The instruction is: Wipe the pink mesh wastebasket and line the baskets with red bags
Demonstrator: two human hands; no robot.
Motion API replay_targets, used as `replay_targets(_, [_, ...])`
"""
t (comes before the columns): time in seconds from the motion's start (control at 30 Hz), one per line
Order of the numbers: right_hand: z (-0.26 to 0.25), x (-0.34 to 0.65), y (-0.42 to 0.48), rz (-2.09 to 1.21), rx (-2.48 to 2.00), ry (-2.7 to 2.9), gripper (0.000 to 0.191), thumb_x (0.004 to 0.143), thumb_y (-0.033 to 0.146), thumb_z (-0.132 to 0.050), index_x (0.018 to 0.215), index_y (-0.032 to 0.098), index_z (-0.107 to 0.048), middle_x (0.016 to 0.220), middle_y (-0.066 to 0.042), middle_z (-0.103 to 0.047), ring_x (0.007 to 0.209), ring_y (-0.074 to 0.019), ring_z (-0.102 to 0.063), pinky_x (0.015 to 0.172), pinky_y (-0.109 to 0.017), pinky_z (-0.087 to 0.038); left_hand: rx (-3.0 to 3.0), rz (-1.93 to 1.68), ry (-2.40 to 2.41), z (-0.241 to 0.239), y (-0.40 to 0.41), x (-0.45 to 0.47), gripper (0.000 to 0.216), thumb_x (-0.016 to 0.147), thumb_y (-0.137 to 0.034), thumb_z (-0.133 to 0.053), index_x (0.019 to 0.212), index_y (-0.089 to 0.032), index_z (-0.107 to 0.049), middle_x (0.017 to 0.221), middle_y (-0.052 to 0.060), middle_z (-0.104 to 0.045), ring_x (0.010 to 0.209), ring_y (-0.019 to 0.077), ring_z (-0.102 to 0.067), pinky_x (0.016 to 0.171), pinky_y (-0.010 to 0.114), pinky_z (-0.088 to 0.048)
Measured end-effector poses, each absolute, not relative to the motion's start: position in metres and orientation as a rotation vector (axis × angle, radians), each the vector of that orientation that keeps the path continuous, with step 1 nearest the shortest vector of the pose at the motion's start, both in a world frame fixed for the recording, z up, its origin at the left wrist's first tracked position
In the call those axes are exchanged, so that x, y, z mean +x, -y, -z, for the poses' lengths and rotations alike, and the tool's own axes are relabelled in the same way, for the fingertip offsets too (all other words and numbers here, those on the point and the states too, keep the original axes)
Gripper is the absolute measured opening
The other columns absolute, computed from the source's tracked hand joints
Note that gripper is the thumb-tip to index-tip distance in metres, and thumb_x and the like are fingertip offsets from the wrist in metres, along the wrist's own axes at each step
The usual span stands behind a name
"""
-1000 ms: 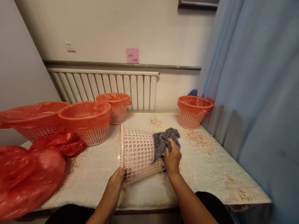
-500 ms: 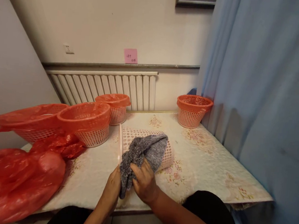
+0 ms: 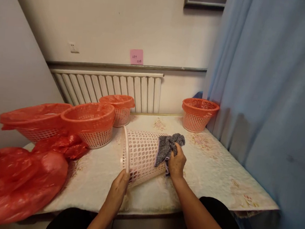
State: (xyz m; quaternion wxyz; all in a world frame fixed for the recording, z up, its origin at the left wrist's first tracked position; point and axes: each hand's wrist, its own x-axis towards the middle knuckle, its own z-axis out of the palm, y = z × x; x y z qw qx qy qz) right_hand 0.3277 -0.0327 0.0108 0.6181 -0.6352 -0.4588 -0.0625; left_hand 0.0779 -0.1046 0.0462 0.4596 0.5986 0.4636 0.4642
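A pale pink plastic wastebasket (image 3: 143,153) with a grid of holes lies on its side on the table, its rim facing left. My left hand (image 3: 119,185) grips the near lower part of that rim, fingers partly hidden behind it. Bunched in my right hand (image 3: 177,162) is a grey cleaning cloth (image 3: 165,150), pressed against the basket's base end at the right. Part of the cloth drapes over the basket's side and covers some of its holes.
Three baskets lined with red bags, one of them nearest (image 3: 97,138), stand at the left. Loose red plastic bags (image 3: 21,184) lie in front of them. Another lined basket (image 3: 196,120) stands at the back right beside a blue curtain (image 3: 264,103). A floral cloth covers the table (image 3: 217,171).
My right hand has carried the cloth rightward, from the basket's middle to its base end. My left hand has shifted slightly right and now holds the rim, with the cloth out of it.
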Motion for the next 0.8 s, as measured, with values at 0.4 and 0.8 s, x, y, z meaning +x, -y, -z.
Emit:
replay_targets(0.4, [0.0,0.275,0.054,0.202,-1.253,1.32,0.05,0.076,0.007,-0.042,0.121,0.016,-0.059,0.113,-0.012,-0.067,0.108,-0.0255,-0.06,0.098,-0.048,-0.049,1.576,-1.031,-1.134,-0.027,0.108,0.075,0.061,0.083,-0.065,-0.046,0.107,-0.014,-0.069,0.114,0.013,-0.071,0.115,0.0311,-0.059,0.107,0.045,-0.039])
replay_targets(0.8, [-0.014,0.235,0.085,0.423,-0.886,1.724,0.056,0.073,0.01,-0.044,0.129,0.017,-0.053,0.114,-0.014,-0.061,0.12,-0.0306,-0.053,0.099,-0.059,-0.048,1.597,-1.098,-1.239,-0.044,0.111,0.076,0.058,0.086,-0.067,-0.037,0.095,-0.017,-0.067,0.105,0.01,-0.072,0.104,0.0279,-0.061,0.101,0.04,-0.044])
